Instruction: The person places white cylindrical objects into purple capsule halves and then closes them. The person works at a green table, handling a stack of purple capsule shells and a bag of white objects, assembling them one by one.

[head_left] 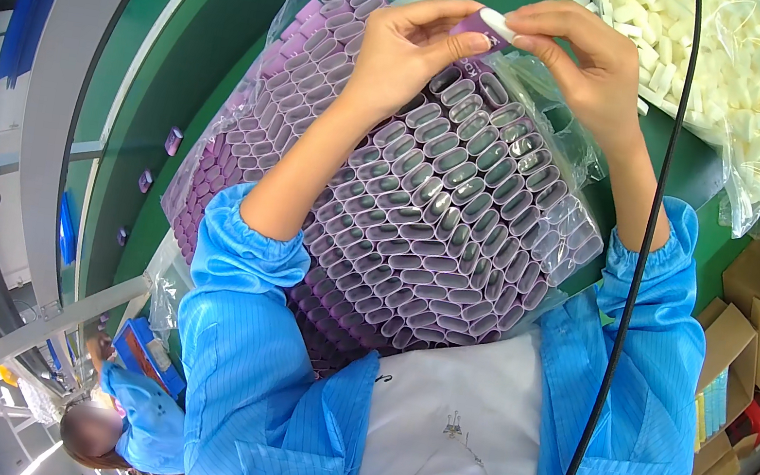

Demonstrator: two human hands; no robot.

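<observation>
My left hand (408,50) pinches a small purple oval shell (475,26) above the green work surface. My right hand (589,57) holds a white oblong insert (502,26) against the open end of that shell; both hands meet at the piece. Right below them lies a clear plastic bag (551,145) packed with several rows of empty purple oval shells (423,214), standing on end with their openings up. Blue sleeves cover both forearms.
A clear bag of white oblong inserts (740,65) sits at the upper right. Three single purple shells (172,141) ride on the green conveyor belt (140,103) at left. Cardboard boxes (746,322) stand at right. A black cable (635,276) hangs down. Another person in blue (127,416) sits at lower left.
</observation>
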